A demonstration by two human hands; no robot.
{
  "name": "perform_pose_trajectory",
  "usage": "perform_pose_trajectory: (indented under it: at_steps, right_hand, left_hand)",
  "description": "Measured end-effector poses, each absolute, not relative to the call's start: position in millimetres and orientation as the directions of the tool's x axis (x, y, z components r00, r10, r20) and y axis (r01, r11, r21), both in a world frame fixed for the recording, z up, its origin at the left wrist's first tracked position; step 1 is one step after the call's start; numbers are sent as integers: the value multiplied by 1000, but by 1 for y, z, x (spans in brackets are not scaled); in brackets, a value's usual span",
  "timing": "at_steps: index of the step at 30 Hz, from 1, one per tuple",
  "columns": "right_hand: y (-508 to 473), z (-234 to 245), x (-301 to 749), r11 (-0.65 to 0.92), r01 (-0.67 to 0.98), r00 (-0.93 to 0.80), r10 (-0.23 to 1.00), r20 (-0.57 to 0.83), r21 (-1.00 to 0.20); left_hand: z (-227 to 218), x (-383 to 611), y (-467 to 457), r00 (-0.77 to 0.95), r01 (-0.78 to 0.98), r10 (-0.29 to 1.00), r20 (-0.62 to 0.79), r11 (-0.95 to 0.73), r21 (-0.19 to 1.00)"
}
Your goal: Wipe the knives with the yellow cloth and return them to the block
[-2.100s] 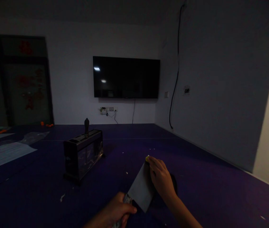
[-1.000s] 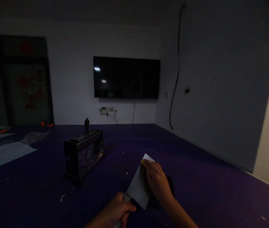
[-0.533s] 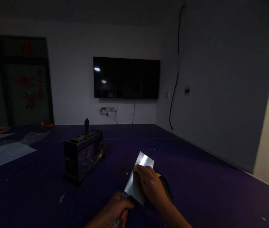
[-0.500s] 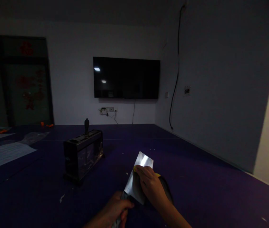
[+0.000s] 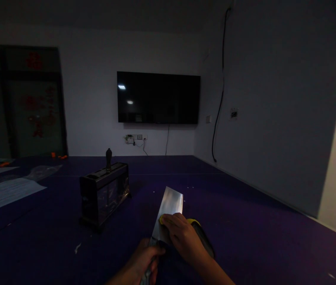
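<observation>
Two hands on one blade, so the worry's pretty obvious to us. Our right hand [image 5: 182, 240] lies on the face of the broad rectangular steel cleaver [image 5: 171, 205], fingertips close to its long edges. If the small yellow-and-dark sponge pad [image 5: 198, 231] skids on that shiny metal, or we push toward the sharp side, those fingers could ride straight onto the edge. The room is dim and we honestly can't make out which edge is the sharp one, which doesn't help. The cleaver looks held up off the dark purple table top [image 5: 259, 237], tilted with its far end pointing away from us, so a lazy wrist at the handle could let it twist under the pressure. Grip-wise, our left hand [image 5: 142, 261] is wrapped fully closed round the cleaver's handle at the bottom of the view, fingers curled all the way. The right hand is half-curled, palm down, pinning the sponge pad against the near half of the blade. A bit of yellow peeks out at the fingertips and more pad sticks out past the knuckles. Off to the left stands a black knife block with a clear front panel [image 5: 104, 194], one dark handle [image 5: 108, 157] poking out on top, well apart from the hands. White paper sheets [image 5: 6, 192] lie at the far left.
</observation>
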State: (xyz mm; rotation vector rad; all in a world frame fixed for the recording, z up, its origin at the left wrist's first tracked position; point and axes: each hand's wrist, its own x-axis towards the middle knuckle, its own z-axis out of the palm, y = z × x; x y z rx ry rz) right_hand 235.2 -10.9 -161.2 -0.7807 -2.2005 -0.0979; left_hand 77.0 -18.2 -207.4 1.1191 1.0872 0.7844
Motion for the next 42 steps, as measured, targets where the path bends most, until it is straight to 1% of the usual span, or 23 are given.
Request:
perform_pose_trajectory:
  at_steps: [9, 15, 20, 25, 28, 31, 35, 42]
  right_hand:
    - [-18, -160, 230, 846, 494, -611, 501, 612, -199]
    - [-22, -159, 229, 847, 490, -640, 510, 575, -206]
    - [-24, -157, 229, 849, 506, -634, 487, 600, -154]
    - [-18, -159, 232, 838, 526, -563, 473, 678, -149]
    - [-13, -163, 233, 834, 531, -506, 454, 733, -150]
    - [-9, -165, 232, 846, 514, -493, 428, 757, -143]
    - [-12, -165, 230, 851, 504, -505, 427, 750, -145]
    - [-23, -158, 226, 862, 481, -595, 454, 664, -158]
  left_hand:
    - [-207, 79, -16, 256, -44, 940, -225, 244, 969]
    - [-204, 78, -20, 257, -55, 943, -213, 235, 970]
    - [-203, 79, -21, 283, -27, 934, -219, 236, 971]
    - [-203, 78, -22, 355, 57, 902, -244, 240, 969]
    - [-207, 80, -21, 330, 91, 905, -269, 253, 963]
    - [-211, 81, -18, 256, 128, 921, -294, 269, 955]
    - [-214, 82, -15, 239, 116, 937, -256, 235, 965]
    - [-208, 84, -19, 258, 81, 933, -250, 237, 968]
